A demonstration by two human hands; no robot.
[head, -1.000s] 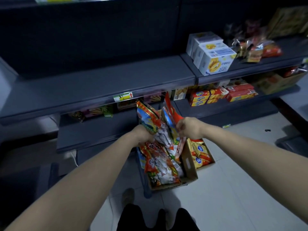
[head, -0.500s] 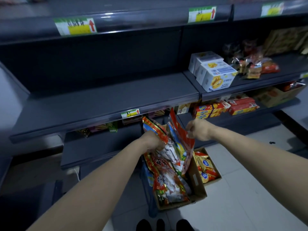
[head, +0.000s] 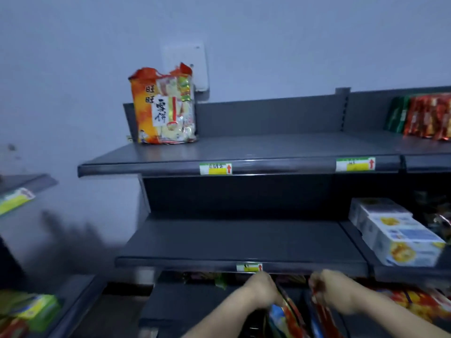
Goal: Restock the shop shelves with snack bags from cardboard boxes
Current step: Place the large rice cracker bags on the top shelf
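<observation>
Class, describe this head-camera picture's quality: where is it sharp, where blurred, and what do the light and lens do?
Head view: light is dim and bluish; the orange snack bag on the top shelf is sharpest, its print readable; the left hand, right hand and the held bags they grip are motion-blurred; the far-left edge smears; the wide lens tilts and bows the shelf lines.

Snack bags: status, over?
Left hand, right hand each grip snack bags. Bags below middle shelf. Shelf lip close above both hands, may snag.

Glossy plastic snack bag (head: 164,107), matt metal shelf (head: 268,147)
</observation>
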